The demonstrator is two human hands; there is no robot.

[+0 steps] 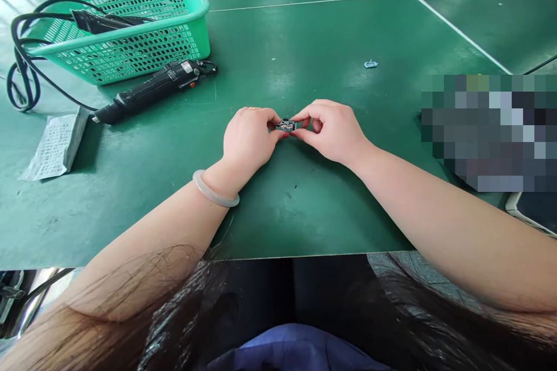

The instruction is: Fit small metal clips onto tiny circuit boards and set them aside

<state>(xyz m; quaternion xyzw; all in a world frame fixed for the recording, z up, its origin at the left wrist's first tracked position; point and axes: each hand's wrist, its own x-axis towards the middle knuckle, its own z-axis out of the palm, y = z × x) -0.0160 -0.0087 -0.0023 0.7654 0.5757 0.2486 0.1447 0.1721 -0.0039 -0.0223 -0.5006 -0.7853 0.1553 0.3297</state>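
A small dark part with metallic pieces [287, 125] is held just above or on the green table, in the middle of the head view. Its exact kind is too small to make out. My left hand [250, 134] pinches its left end between thumb and forefinger, a pale bangle on that wrist. On the other end, the thumb and fingertips of my right hand [331, 127] close round it. Beyond my right hand lies a small grey piece [371, 64], apart from both hands.
A black electric screwdriver [152, 93] with a cable lies at the left, before a green perforated basket [130, 46] holding another dark tool. A crumpled paper packet [58, 145] rests nearby. Something pixelated [491, 133] covers the right side. The green table's [313, 214] front edge is close to my body.
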